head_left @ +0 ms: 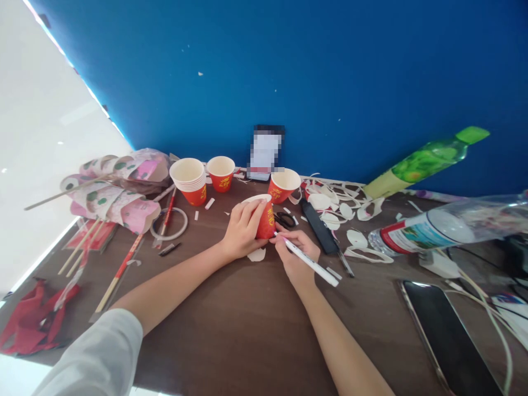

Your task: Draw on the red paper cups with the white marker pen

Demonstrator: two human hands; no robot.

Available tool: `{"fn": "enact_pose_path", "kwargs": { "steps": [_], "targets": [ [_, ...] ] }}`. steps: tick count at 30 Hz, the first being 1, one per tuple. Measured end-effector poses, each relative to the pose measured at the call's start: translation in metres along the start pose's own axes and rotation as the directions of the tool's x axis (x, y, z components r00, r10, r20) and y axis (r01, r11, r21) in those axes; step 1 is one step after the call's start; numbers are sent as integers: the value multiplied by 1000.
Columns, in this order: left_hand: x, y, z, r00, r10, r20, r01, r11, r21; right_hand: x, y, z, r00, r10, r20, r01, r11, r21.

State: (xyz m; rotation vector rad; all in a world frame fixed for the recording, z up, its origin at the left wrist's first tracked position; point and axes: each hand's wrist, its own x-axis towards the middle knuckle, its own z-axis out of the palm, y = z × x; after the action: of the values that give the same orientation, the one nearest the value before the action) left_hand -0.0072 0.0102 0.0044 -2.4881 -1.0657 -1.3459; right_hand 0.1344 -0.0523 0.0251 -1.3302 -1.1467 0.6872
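Note:
My left hand point(244, 226) is wrapped round a red paper cup point(266, 221) with yellow lettering, which tilts slightly over the table. In my right hand point(300, 254) is a white marker pen point(311, 262), its tip at the lower right side of that cup. Just behind lie black-handled scissors point(287, 220), partly hidden by the cup and hand. Another red paper cup point(282, 187) stands beyond, and a single cup point(221, 175) and a stack of nested cups point(188, 180) stand to the left. A white paper scrap point(256, 254) lies under my left hand.
A phone point(264, 151) leans on the blue partition point(289, 71). Cut paper rings and discs point(330, 204) lie by a black glue gun point(319, 226). On the right are a green-capped bottle point(421, 159), a clear bottle point(424, 228) and a dark phone point(449, 335); dotted pink paper point(113, 209) is left.

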Motion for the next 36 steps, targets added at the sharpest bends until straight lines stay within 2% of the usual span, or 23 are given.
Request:
{"fn": "enact_pose_path", "kwargs": {
  "steps": [9,13,16,19,25,30,36],
  "targets": [
    [2,1,-1,999,30,-19,-29,997,75,2,-2,0,999,51,-16,-51,998,24],
    [2,1,-2,1000,10,6,-11,998,55,2,-3,-1,999,-4,-34,6,999,47],
    [1,0,-2,999,-34,35,33,999,12,1,-4,-4,995,-42,-93,44,999,20],
    [1,-1,-2,995,-79,63,82,996,-41,0,-3,-6,995,-56,-87,54,998,-22],
    [3,-3,-3,994,-60,90,74,984,-164,1,-2,-3,991,-45,-125,51,997,49],
    [3,-6,-3,989,-46,137,89,943,-320,1,0,1,996,-30,-83,41,989,141],
    [1,-7,-1,979,-96,178,156,919,-361,2,-1,-2,999,0,-33,4,993,120]
  ]
}}
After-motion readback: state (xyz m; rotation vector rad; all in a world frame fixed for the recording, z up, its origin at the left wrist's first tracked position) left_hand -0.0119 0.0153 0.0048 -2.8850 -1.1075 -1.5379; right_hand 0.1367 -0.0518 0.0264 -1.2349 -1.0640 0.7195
